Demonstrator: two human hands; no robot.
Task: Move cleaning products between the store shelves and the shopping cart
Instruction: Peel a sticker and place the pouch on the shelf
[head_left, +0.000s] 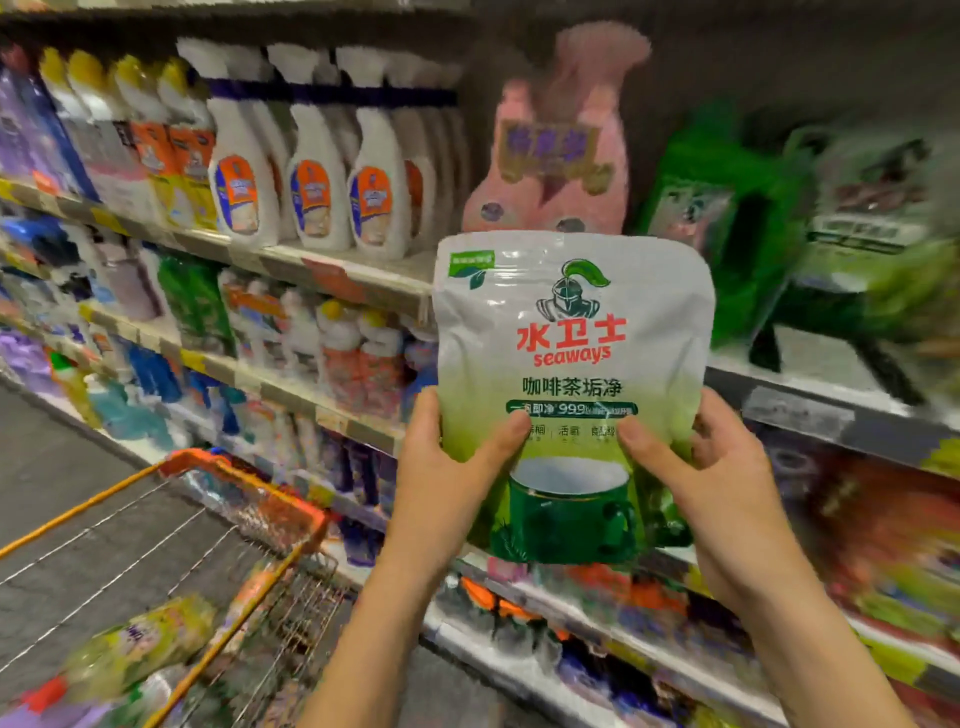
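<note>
- A white-and-green pouch (569, 374) printed with "seaways" and a green mug is held upright in front of the store shelves (332, 270), right of centre.
- The left hand (447, 478) grasps the pouch's lower left edge, thumb (501, 439) pressed on the front, fingers curled behind.
- The right hand (711, 483) grasps the lower right edge the same way, thumb on the front.
- An orange-rimmed wire shopping cart (244, 499) stands near left, holding a yellow-green pack (140, 644).
- White spray bottles (311, 156) line the upper shelf at far left; a pink pouch (561, 140) stands just behind the held one; green packages (727, 218) sit to the right, blurred.
</note>
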